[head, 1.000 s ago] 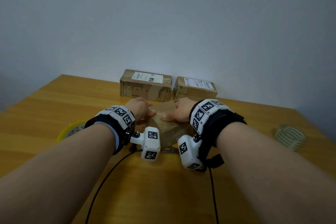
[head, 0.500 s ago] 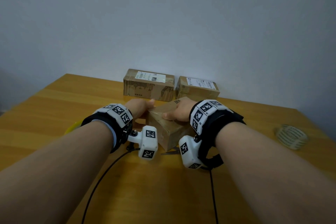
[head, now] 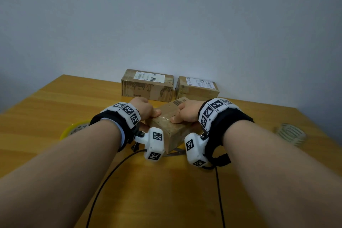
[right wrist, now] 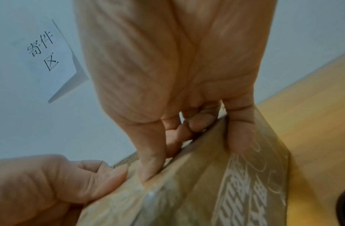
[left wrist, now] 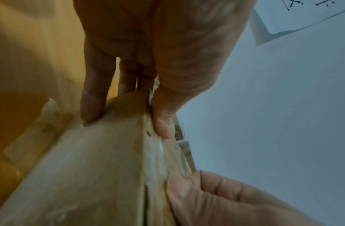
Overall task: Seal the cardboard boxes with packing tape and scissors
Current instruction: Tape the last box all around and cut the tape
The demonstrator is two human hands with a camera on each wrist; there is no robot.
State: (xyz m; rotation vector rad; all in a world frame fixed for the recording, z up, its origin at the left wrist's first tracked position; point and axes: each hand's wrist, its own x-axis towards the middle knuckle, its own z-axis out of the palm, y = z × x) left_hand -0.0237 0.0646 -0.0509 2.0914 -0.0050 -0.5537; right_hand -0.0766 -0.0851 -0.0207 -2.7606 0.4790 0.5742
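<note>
Box (head: 167, 126) at near centre of surface (head: 55, 102), long axis running near-left to far-right, one corner toward the viewer. Left hand (head: 143, 108) clasping the left edge, thumb on top, fingers down the side; right hand (head: 187, 112) clasping the right edge likewise. Glossy tape strip (left wrist: 155, 159) between the two thumbs, equally near both. Scissors (head: 174, 152) partly hidden just beside the near corner.
</note>
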